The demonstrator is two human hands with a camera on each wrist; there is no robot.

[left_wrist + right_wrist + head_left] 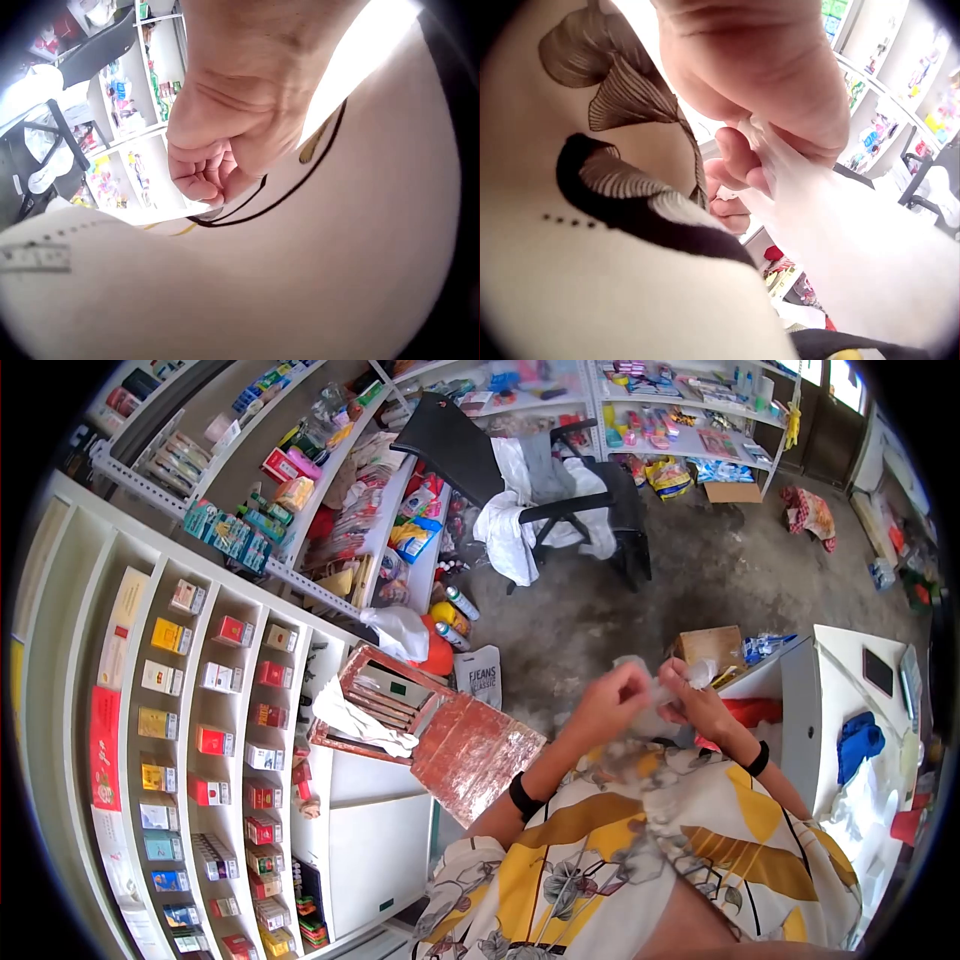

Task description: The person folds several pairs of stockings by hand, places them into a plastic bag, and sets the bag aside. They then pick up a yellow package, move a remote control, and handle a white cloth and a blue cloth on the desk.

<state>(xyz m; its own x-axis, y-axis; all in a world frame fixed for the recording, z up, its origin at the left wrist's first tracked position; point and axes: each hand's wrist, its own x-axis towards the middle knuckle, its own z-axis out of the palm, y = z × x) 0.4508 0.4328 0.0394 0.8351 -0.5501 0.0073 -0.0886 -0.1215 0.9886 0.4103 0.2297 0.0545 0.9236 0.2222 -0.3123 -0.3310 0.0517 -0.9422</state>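
Observation:
A thin white plastic bag [847, 255] hangs from my right hand [757, 82], bunched between thumb and curled fingers in the right wrist view. My left hand [615, 697] is raised close beside the right one in the head view, fingers curled. In the right wrist view, fingertips [733, 215] of the left hand pinch a white bit of the bag. The left wrist view shows the left hand [232, 127] from the palm side, its thumb against bent fingers. Both hands are over the lap, above a white, yellow and grey patterned garment [640, 840].
A worn red-brown wooden chair [475, 750] with a white cloth [360, 720] stands left of the legs. A black office chair [570, 510] is ahead. Shelves with small boxes [230, 630] line the left. At right are a white counter [830, 660] and a cardboard box [705, 650].

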